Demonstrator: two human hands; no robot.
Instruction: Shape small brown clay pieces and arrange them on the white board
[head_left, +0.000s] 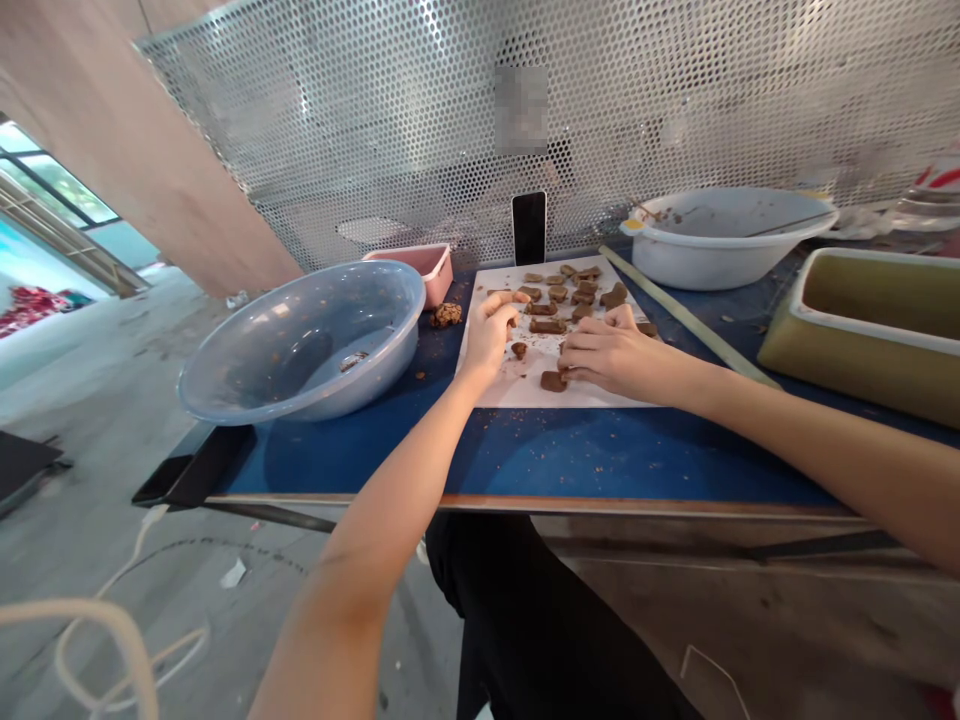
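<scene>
Many brown blocks on white sheet, apparently shielding blue table; right hand bunched against nearest block, left hand curled narrow; either grip unclear

It looks like a workshop: bare concrete floor, perforated metal screen and crumb-strewn blue surface.

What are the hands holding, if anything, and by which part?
Cannot be told. Right hand: fingertips at the right edge of a brown piece on the white sheet. Left hand: fingers curled, any hold hidden.
</scene>
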